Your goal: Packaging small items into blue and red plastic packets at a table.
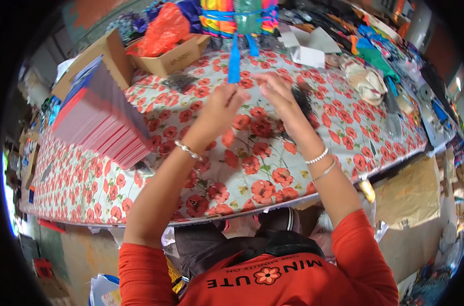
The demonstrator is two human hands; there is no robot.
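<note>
Both hands are raised above the middle of the surface (140, 194), which is covered with a pale cloth printed with red poppies. The left hand (221, 104) is loosely curled, the fingers bent inward, and it seems to pinch something very small, but what it is I cannot tell. The right hand (278, 94) is more open, with the fingers stretched toward the far edge; just behind its fingers there is a dark fuzzy thing (302, 99), and I cannot tell if the hand holds it or only covers it. Both hands are close to each other, almost touching at the fingertips. A blue ribbon (234, 64) hangs down just beyond the left hand, coming from a bundle of bright striped material (227, 18) at the far edge. The left wrist carries a silver bracelet (187, 150), and the right wrist has a white beaded bracelet (316, 156) and a thin bangle. Near the left edge lies a tall stack of flat sheets (102, 120) with pink and red borders, tilted. At the far left corner stands an open cardboard box (173, 58) with an orange plastic bag (163, 30) in it. Toward the far right corner lies a crumpled beige cloth (367, 81).
</note>
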